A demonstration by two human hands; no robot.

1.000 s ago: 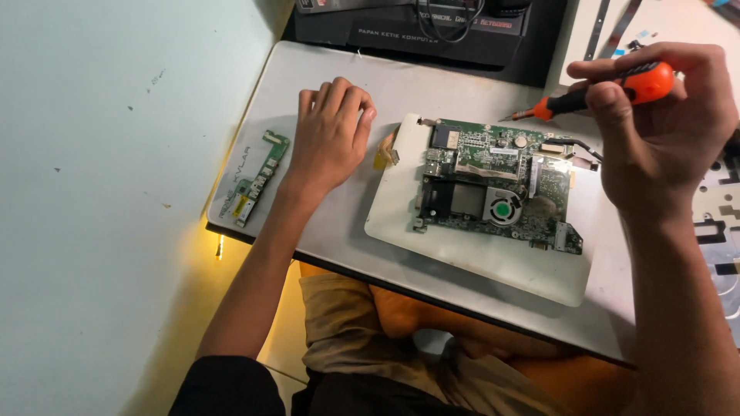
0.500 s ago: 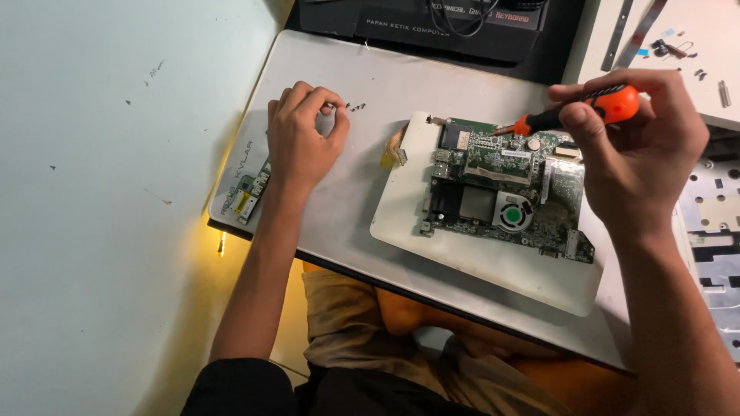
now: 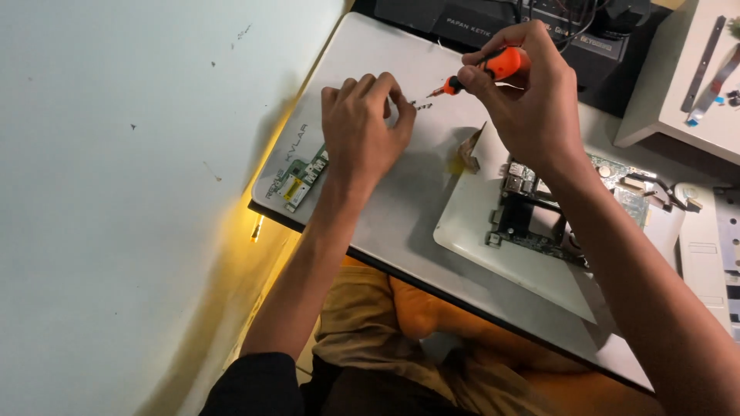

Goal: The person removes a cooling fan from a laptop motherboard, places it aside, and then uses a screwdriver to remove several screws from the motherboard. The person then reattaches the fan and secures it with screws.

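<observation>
- I'm seeing the right hand gripping an orange screwdriver, fingers closed round it, tip pointing at tiny screws on the far counter.
- Left hand is resting just left of the screws, fingers curled, holding nothing I can tell.
- Circuit board is lying right, on a white panel.

The screwdriver has a bright orange plastic handle, smooth with a slight sheen, and a thin dark metal shaft. The white panel it's all lying on looks like smooth plastic, kinda matt, and the small green circuit board has shiny metal connectors. The bigger board is dark and matt with metal ports, sitting in a smooth white plastic shell.
</observation>
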